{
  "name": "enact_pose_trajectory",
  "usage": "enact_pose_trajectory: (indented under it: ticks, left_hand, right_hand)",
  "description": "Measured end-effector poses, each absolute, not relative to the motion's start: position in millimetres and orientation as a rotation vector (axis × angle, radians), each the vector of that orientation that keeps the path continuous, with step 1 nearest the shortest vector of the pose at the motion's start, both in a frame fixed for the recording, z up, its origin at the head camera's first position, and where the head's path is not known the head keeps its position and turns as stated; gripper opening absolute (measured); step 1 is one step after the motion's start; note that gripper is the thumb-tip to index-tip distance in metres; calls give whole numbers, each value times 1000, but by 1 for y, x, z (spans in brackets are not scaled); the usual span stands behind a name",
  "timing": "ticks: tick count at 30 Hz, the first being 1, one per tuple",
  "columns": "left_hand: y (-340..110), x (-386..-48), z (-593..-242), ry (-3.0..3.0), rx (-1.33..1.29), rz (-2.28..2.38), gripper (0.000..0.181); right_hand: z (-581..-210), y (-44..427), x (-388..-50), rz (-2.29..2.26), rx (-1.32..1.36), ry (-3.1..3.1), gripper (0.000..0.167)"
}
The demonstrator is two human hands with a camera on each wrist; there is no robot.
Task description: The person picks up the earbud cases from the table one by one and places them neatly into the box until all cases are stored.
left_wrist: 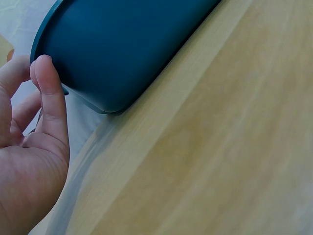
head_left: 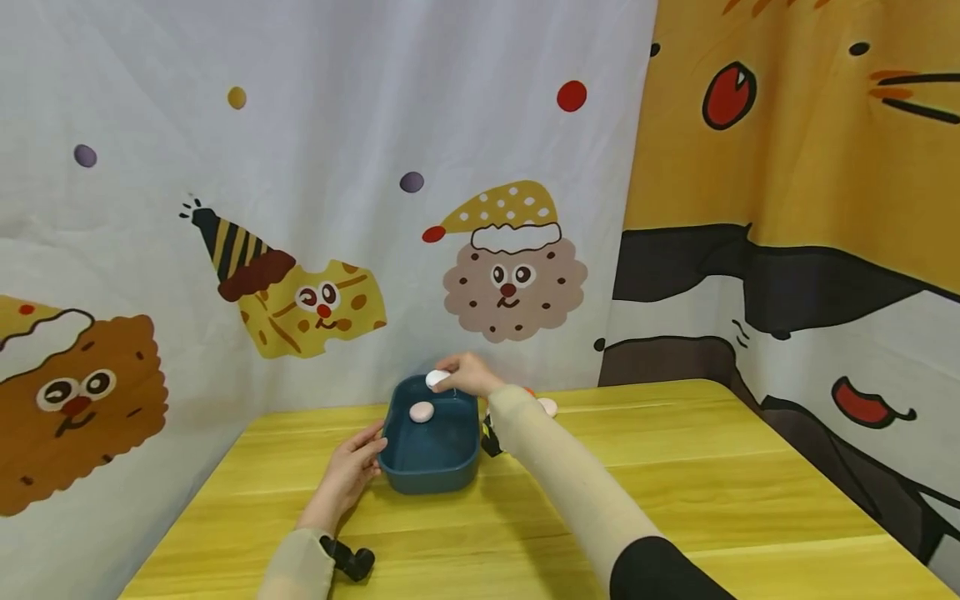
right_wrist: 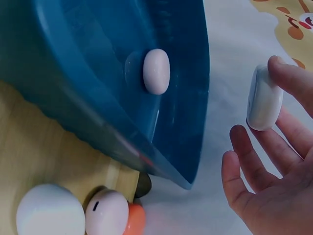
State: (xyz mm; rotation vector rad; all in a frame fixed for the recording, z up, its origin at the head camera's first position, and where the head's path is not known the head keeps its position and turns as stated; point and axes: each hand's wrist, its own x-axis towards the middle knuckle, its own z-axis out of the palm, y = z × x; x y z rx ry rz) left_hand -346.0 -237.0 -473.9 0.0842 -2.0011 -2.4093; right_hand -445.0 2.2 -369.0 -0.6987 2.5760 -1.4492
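A dark blue, round-cornered plastic bin (head_left: 431,482) stands on the table. My left hand (head_left: 349,468) grips its left rim; in the left wrist view thumb and fingers meet at the edge of the bin (left_wrist: 122,49). Above the bin's far end, my right hand (head_left: 472,375) pinches a white, rounded, pebble-like case (head_left: 437,379). The right wrist view shows a seam along this white case (right_wrist: 264,100), held between thumb and fingertips. One pale pink rounded piece (head_left: 422,412) lies inside the bin, apart from both hands.
Right of the bin, partly behind my right forearm, lie a white rounded piece (right_wrist: 50,213), a pink one (right_wrist: 107,213) with a black mark, and an orange one (right_wrist: 135,220). A printed cloth (head_left: 337,125) hangs behind the yellow wood table (head_left: 675,483).
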Motion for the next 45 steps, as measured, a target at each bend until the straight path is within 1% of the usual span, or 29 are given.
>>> enact_pose_trajectory:
  ticks: [6, 15, 25, 45]
  left_hand:
    - [-237, -347, -472, -1990, 67, -2399, 55]
    - [-238, -346, -475, -1967, 112, -2418, 52]
    - [-235, -345, -477, -1972, 110, -2403, 51]
    - [-235, -347, -474, -1981, 111, -2413, 52]
  right_hand:
    - [-373, -6, -450, -1429, -706, 2582, 42]
    - [-377, -20, -451, -1416, -687, 2578, 39]
    - [-381, -29, -444, -1410, -673, 2582, 41]
    - [-389, -39, -444, -1384, -623, 2568, 41]
